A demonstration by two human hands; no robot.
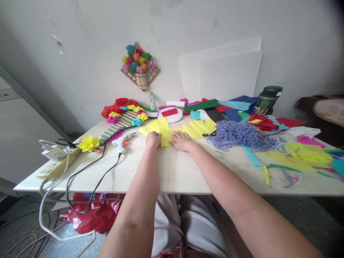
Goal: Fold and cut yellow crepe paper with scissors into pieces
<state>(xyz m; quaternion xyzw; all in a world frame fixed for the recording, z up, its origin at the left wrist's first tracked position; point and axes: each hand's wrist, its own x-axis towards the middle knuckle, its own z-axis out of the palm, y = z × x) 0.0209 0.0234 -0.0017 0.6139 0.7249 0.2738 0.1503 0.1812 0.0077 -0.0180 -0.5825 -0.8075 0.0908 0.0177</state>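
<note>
The folded paper strip (177,129) lies on the table (172,172) near its middle, running left to right. The left hand (153,139) and the right hand (182,141) rest side by side on the strip's near edge. Left of the hands lies the glue gun (123,141), its cord running off the table's front edge. Further left, at the left corner, sits the power strip (55,163). Behind the glue gun lies the stick panel with paper flowers (122,122). Right of the strip lies the pile of cord (240,136), and beyond it, toward the right edge, loose paper scraps (303,154). Along the back edge lie stacked paper sheets (231,109), with the jar (268,98) behind them.
</note>
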